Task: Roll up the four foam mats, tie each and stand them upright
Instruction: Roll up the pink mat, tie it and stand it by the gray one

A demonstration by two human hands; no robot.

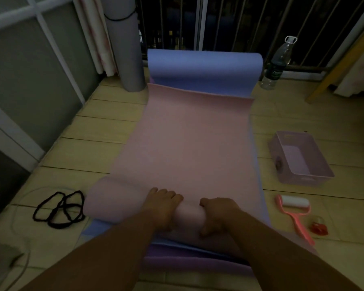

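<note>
A pink foam mat (189,139) lies flat on the floor, its near end wound into a thick roll (111,200). My left hand (163,206) and my right hand (215,215) both grip that roll, fingers curled over its top. Under the pink mat lies a blue mat (204,68) whose far end curls up against the railing. A purple mat edge (177,259) shows below my forearms. A grey rolled mat (126,49) stands upright at the back left, tied with a black band. Black elastic bands (60,208) lie on the floor left of the roll.
A pink plastic basket (298,158) sits on the floor to the right, a pink lint roller (292,206) and a small red item (319,228) nearer me. A water bottle (276,64) stands by the railing. A cable (21,238) runs along the left floor.
</note>
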